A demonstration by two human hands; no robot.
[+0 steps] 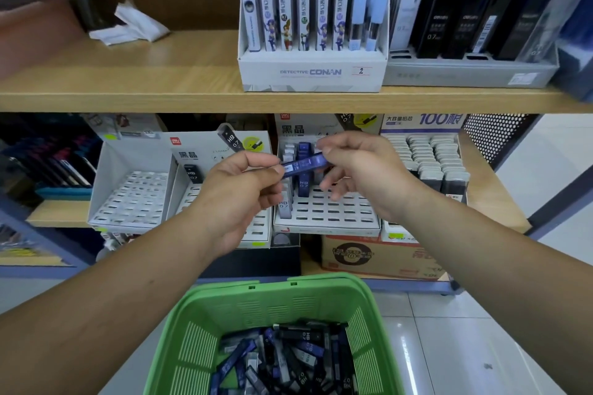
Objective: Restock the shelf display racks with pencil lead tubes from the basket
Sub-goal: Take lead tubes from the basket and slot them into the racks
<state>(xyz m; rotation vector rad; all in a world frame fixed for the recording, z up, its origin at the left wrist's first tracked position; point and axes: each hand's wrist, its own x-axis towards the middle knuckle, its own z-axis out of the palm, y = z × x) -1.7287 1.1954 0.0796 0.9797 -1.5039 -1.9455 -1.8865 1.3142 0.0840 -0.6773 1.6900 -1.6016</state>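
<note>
The green basket (199, 346) sits closest, below the shelves where refills are within reach, with loose pencil lead tubes (288, 359) heaped inside. Above it, one blue tube (305, 164) is held crosswise: the left hand (237, 199) pinches one end, the right hand (362, 170) the other, probably orienting it for the half-empty slotted rack (327, 212) just behind.

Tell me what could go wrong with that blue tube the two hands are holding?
The blue tube is only pinched at its ends by the left hand and right hand, so it might slip and drop toward the green basket or the floor. Sliding it into the white rack, a finger could tip the standing tubes.
</note>
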